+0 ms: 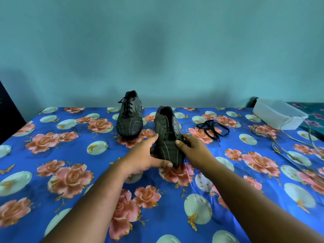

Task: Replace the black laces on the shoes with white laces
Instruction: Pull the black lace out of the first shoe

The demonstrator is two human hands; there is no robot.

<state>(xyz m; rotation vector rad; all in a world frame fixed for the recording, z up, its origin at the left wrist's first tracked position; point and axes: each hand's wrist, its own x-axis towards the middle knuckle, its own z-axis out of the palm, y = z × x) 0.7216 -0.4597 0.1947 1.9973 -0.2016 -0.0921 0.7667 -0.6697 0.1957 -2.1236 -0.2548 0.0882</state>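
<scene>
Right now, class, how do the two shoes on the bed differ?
The far shoe carries black laces; the near shoe has bare eyelets. The far shoe stands untouched; the near shoe is held by the left hand and right hand. Both are dark and striped.

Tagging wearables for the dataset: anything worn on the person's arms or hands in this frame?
Nothing visible. The left hand and right hand are bare, with no gloves, rings, watch or wristband in view. Both forearms are bare up to the frame's bottom edge, so no sleeve shows. No markers, cables or straps are on either arm.
</scene>
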